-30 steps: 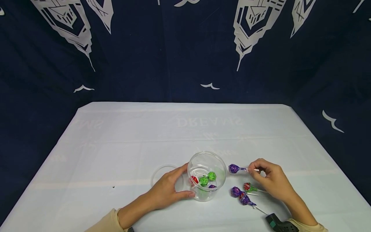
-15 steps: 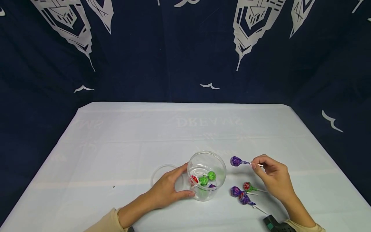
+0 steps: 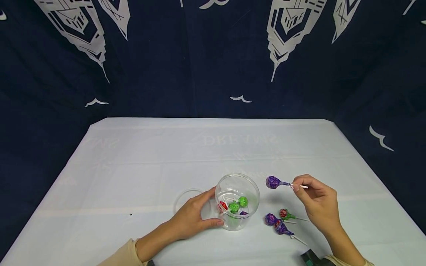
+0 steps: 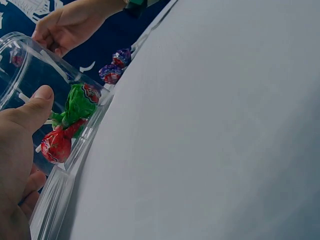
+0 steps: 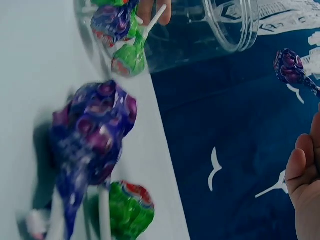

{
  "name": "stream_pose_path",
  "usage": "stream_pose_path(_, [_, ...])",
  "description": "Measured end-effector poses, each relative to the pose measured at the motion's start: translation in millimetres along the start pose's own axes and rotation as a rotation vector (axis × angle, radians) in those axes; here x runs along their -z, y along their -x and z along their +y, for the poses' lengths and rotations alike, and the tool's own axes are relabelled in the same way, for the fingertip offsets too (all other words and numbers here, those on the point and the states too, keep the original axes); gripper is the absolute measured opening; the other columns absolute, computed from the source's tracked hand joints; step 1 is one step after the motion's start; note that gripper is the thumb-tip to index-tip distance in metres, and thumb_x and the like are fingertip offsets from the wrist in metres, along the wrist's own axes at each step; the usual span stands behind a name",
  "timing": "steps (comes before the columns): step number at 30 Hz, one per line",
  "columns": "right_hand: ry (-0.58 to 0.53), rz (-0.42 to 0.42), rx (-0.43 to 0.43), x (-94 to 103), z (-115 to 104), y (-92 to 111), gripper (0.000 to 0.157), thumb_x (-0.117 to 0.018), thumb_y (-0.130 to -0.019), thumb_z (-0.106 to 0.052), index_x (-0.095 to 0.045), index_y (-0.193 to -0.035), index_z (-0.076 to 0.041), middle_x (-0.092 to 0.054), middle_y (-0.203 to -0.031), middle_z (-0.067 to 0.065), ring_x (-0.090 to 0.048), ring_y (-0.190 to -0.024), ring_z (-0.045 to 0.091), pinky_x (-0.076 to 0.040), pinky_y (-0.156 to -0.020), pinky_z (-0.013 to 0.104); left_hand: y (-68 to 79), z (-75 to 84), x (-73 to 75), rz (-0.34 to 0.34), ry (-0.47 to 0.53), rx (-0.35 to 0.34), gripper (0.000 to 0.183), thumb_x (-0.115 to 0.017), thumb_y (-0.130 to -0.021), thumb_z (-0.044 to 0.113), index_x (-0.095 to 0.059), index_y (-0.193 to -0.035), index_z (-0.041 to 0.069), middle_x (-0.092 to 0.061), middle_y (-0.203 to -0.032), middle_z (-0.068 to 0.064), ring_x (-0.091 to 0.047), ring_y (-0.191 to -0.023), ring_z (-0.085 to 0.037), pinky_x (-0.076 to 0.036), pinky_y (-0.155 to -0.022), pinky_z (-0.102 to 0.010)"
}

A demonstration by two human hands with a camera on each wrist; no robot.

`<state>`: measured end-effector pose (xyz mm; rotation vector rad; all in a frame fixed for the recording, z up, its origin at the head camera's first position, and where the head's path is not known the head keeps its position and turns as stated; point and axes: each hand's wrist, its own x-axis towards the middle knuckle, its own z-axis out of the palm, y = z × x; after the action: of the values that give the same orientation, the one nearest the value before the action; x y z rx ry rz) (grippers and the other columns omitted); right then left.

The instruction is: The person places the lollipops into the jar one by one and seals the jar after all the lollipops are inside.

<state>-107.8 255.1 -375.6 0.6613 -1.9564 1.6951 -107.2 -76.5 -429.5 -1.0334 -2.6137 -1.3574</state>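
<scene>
A clear plastic jar (image 3: 237, 192) stands on the table, and my left hand (image 3: 189, 218) grips its left side with thumb and fingers spread around it. Inside lie green lollipops (image 3: 234, 207), a red lollipop (image 4: 56, 146) and a purple lollipop (image 5: 114, 21). To the right of the jar, my right hand (image 3: 317, 201) pinches the white stick of another purple-wrapped lollipop (image 3: 273, 182), its head pointing left, raised above the table. Below that hand on the table are two purple lollipops (image 3: 282, 228) and a green and red lollipop (image 3: 286, 214).
A clear round lid (image 3: 179, 197) lies on the white table (image 3: 133, 173) behind my left hand, partly covered by it. A dark blue cloth with white prints (image 3: 186, 66) hangs behind the table. A dark device (image 3: 314, 258) sits at my right wrist.
My right hand has risen and moved slightly right and away from me, carrying the purple lollipop with it. The left hand and the jar have stayed where they were.
</scene>
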Motion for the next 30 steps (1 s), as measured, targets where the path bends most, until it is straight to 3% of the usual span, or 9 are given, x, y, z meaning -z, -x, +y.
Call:
stream_pose_path(5, [-0.144, 0.006, 0.072, -4.2, -1, -2, 0.017, -0.056, -0.087, 0.023, -0.065, -0.09, 0.009, -0.064, -0.089, 0.011, -0.058, -0.08, 0.013, -0.05, -0.067, 0.014, -0.5, -1.1, -1.3, 0.004, -0.002, -0.009, 0.086, -0.08, -0.082, 0.039, -0.038, -0.15, 0.007, -0.055, -0.142, -0.003, -0.052, -0.129, -0.02, -0.041, -0.109, -0.04])
stream_pose_path(11, [-0.182, 0.031, 0.091, -8.4, -4, -3, 0.028, -0.05, -0.083, 0.031, -0.066, -0.09, 0.009, -0.064, -0.088, 0.012, -0.059, -0.08, 0.015, -0.051, -0.068, 0.015, -0.3, -1.0, -1.0, 0.006, 0.001, -0.008, 0.086, -0.081, -0.081, 0.038, -0.039, -0.15, 0.008, -0.055, -0.141, -0.003, -0.051, -0.129, -0.019, -0.041, -0.109, -0.04])
stream_pose_path(24, [-0.252, -0.029, 0.143, -29.2, -15, -11, 0.02, -0.048, -0.083, 0.031, -0.061, -0.089, 0.017, -0.065, -0.09, 0.01, -0.057, -0.083, 0.017, -0.052, -0.072, 0.019, -0.1, 0.3, -0.2, 0.005, -0.002, -0.002, 0.087, -0.081, -0.081, 0.041, -0.038, -0.151, 0.01, -0.056, -0.141, -0.001, -0.052, -0.127, -0.018, -0.042, -0.108, -0.039])
stream_pose_path(30, [-0.239, -0.053, 0.137, -37.9, -16, -10, 0.021, -0.049, -0.084, 0.03, -0.061, -0.09, 0.015, -0.063, -0.089, 0.009, -0.055, -0.08, 0.016, -0.047, -0.064, 0.018, 0.5, 0.2, -0.3, 0.001, 0.001, 0.007, 0.087, -0.081, -0.081, 0.04, -0.038, -0.151, 0.009, -0.055, -0.141, -0.002, -0.052, -0.129, -0.018, -0.042, -0.108, -0.04])
